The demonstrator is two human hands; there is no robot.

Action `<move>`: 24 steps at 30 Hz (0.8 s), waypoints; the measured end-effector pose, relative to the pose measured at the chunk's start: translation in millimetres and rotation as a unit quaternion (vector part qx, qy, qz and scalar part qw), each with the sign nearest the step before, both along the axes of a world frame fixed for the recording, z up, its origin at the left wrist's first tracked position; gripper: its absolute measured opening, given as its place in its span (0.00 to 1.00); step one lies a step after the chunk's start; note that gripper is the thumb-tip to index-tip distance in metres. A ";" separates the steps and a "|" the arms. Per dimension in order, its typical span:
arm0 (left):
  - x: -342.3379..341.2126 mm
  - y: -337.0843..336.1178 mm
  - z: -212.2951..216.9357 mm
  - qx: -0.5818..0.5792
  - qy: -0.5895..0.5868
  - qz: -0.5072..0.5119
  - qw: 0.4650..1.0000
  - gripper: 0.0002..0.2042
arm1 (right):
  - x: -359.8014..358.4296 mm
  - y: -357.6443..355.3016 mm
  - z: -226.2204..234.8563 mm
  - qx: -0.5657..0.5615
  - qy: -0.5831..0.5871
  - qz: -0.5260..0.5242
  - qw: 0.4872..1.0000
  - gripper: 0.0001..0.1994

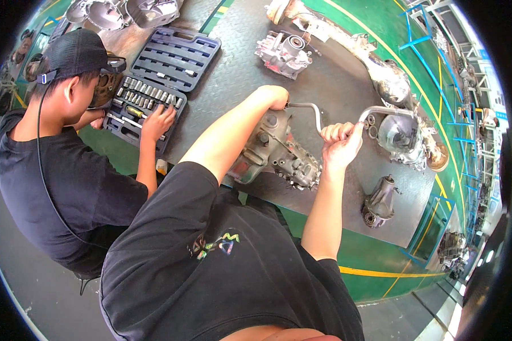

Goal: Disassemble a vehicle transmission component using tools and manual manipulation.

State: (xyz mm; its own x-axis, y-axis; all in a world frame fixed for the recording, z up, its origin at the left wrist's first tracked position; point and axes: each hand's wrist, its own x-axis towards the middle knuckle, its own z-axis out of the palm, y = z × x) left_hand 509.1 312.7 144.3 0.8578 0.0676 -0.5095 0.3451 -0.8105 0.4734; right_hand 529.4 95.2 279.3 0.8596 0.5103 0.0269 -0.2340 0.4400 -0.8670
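A bent steel speed brace (316,113) reaches across above the bench. My right hand (341,142) is closed around its cranked middle. Its left end runs into my left hand (275,98), which is curled closed there, fingers mostly hidden behind the back of the hand. The brace's other end (401,112) extends to the right, over some round metal parts. Below my left hand and forearm sits a grey metal gearbox housing (273,128), partly covered by the arm, with a toothed-edged lower section (297,166) toward me.
At left, a co-worker's hand (160,120) reaches over an open socket set case (176,48). A smaller gearbox (284,54) stands at the back and a long axle housing (347,37) lies behind. A differential carrier (379,203) and a round casting (398,133) are at right.
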 end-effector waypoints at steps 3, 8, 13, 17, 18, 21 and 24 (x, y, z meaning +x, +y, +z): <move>0.8 -2.2 4.7 0.006 0.015 0.011 1.000 0.14 | -2.4 8.7 7.0 -0.022 -0.040 0.035 0.998 0.29; 1.6 -5.6 11.0 0.014 0.024 0.015 1.000 0.15 | -2.9 28.1 15.3 -0.048 -0.015 0.008 0.999 0.28; 3.4 -6.8 9.9 0.039 0.025 0.016 0.999 0.14 | -11.9 39.8 11.4 -0.073 -0.040 -0.007 0.997 0.27; 7.2 -5.3 6.1 0.049 0.032 0.007 0.998 0.14 | -36.0 39.7 2.0 -0.066 -0.067 0.013 0.995 0.26; 7.9 -4.7 5.6 0.053 0.026 0.011 0.998 0.14 | -42.4 38.7 -0.3 -0.061 -0.077 0.014 0.995 0.26; 8.0 -3.7 7.4 0.049 0.012 0.010 0.999 0.13 | -50.3 37.7 -4.1 -0.060 -0.080 0.006 0.995 0.26; 3.5 -4.7 16.1 0.061 0.007 0.012 0.998 0.13 | -37.2 39.8 -0.3 -0.058 0.003 -0.041 0.997 0.28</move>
